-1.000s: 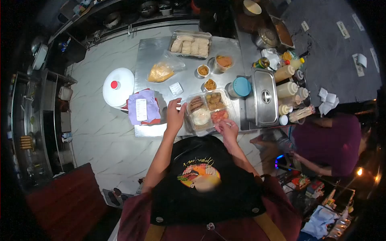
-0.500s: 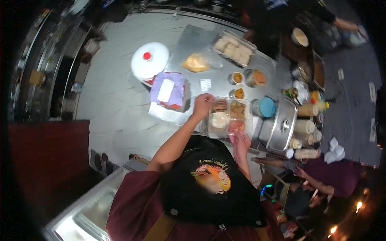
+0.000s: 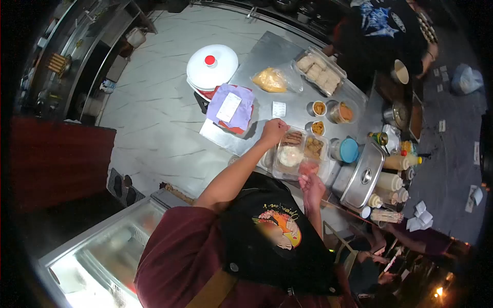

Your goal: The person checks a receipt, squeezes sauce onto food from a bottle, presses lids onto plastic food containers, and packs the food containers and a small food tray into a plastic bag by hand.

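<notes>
A clear plastic food container [image 3: 280, 172] with compartments lies on the steel table in front of me. In it are sliced brown meat [image 3: 292, 137], a mound of white rice [image 3: 290, 156], brown chunks [image 3: 313, 147] and something pinkish-red [image 3: 308, 168]. My left hand [image 3: 275, 131] is closed, its fingertips pinched at the container's far left corner. My right hand [image 3: 312, 188] has its fingers closed at the near right edge, beside the pinkish-red portion; exactly what they pinch there is hard to see. Just past my left hand lies a printed paper slip [image 3: 279, 109].
Around the container stand small cups [image 3: 318, 128], a blue-lidded tub [image 3: 348, 150] and a lidded steel pan [image 3: 363, 177]. Squeeze bottles [image 3: 390, 181] line the right. A white-lidded pot [image 3: 212, 66] and a purple package [image 3: 231, 108] are left. A co-worker [image 3: 382, 36] stands across the table.
The view has shifted, so the table's contents appear farther right. Both hands stay at the container's edges. The co-worker across the table has moved further into view.
</notes>
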Demonstrator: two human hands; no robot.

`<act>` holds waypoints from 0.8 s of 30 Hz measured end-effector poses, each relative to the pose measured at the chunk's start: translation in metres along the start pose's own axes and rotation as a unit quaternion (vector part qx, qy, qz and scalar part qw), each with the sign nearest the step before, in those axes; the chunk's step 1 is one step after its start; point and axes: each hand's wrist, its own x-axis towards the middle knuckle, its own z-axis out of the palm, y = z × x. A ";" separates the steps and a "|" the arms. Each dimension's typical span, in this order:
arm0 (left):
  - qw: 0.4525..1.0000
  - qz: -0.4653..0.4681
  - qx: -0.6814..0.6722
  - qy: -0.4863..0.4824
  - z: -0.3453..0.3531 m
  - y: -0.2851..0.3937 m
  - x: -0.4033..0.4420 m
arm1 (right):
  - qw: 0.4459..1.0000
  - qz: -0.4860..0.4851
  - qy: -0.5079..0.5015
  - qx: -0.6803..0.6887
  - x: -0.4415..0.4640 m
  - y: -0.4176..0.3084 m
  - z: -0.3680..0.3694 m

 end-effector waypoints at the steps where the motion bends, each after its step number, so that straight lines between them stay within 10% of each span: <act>1: 1.000 -0.001 0.001 -0.003 0.001 -0.004 0.000 | 1.000 0.003 0.001 0.007 0.002 0.006 -0.002; 24: 0.994 -0.074 0.022 -0.073 -0.005 -0.022 0.012 | 0.995 -0.011 0.064 -0.074 0.016 0.025 -0.006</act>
